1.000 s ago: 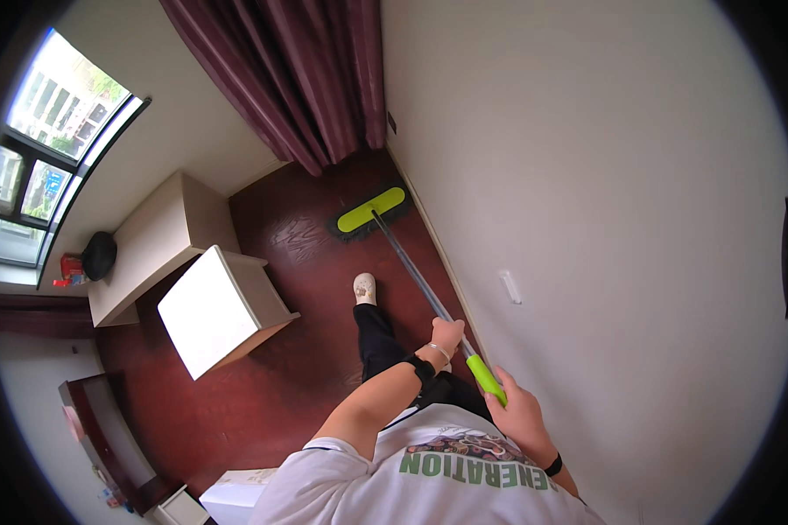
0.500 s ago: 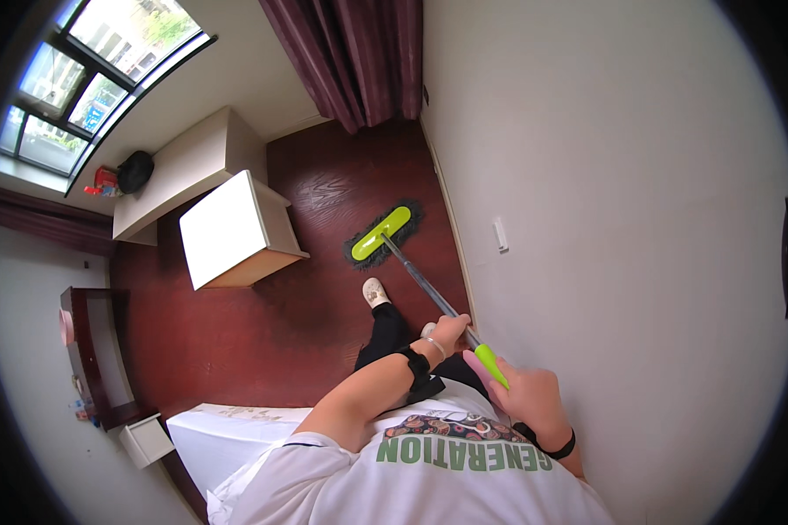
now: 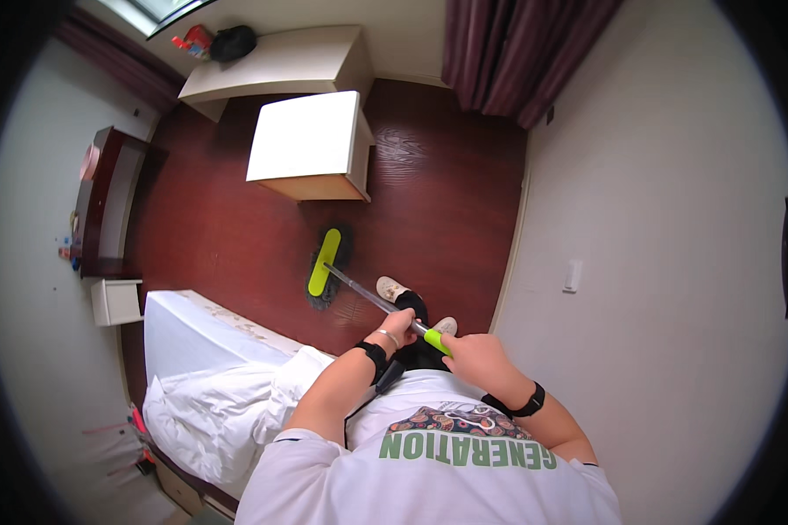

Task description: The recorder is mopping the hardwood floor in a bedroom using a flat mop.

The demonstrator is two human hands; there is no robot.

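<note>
A dust mop (image 3: 325, 262) with a lime-green head plate and a dark grey fringe lies on the dark red wood floor (image 3: 228, 236), left of my feet. Its grey pole slants up toward my body. Partway along the pole, my left hand (image 3: 400, 326) is closed around it. Higher up, my right hand (image 3: 480, 360) grips the lime-green handle end, part of which shows beside the fingers. My two light shoes (image 3: 392, 289) stand on the floor just right of the mop head.
A white-topped cabinet (image 3: 305, 136) stands ahead of the mop, with a pale desk (image 3: 276, 66) behind it. A bed with white bedding (image 3: 228, 402) lies to the left. The wall (image 3: 657, 289) runs along my right; a purple curtain (image 3: 521, 52) hangs at the back.
The mop head has swung from near the right wall leftward and closer to the bed. My view has turned to the left, and both hands have kept their hold.
</note>
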